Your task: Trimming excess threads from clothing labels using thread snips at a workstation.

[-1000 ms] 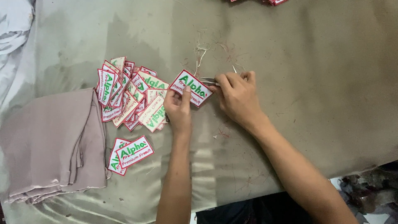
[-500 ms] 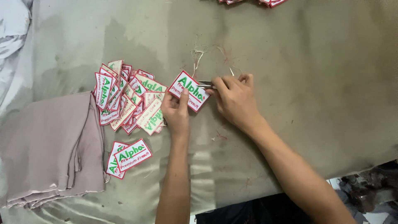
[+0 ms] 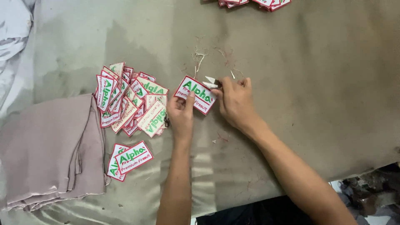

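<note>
Here, a loose pile of patches (image 3: 129, 102), each a small rectangle with a white ground, red border and green and red lettering, lies on the left part of the grey-green worktop (image 3: 325, 83). Two more patches (image 3: 130, 159) lie overlapped nearer, just below that pile, beside a folded beige cloth (image 3: 46, 154) at the left edge. Another heap of patches (image 3: 254, 3) shows at the far edge, cut off by the frame.

One single patch (image 3: 196, 94) sits tilted near the middle, between the two hands. The left hand (image 3: 181, 114) pins it from the near side, its thumb laid on the patch face and its fingers curled under the near edge, closed on it. The right hand (image 3: 236, 102) sits just right of the patch, fingers closed around small thread snips (image 3: 211, 82) whose pale blades stand apart at the patch's far right corner. Loose thread scraps (image 3: 200, 58) lie on the worktop just beyond.
</note>
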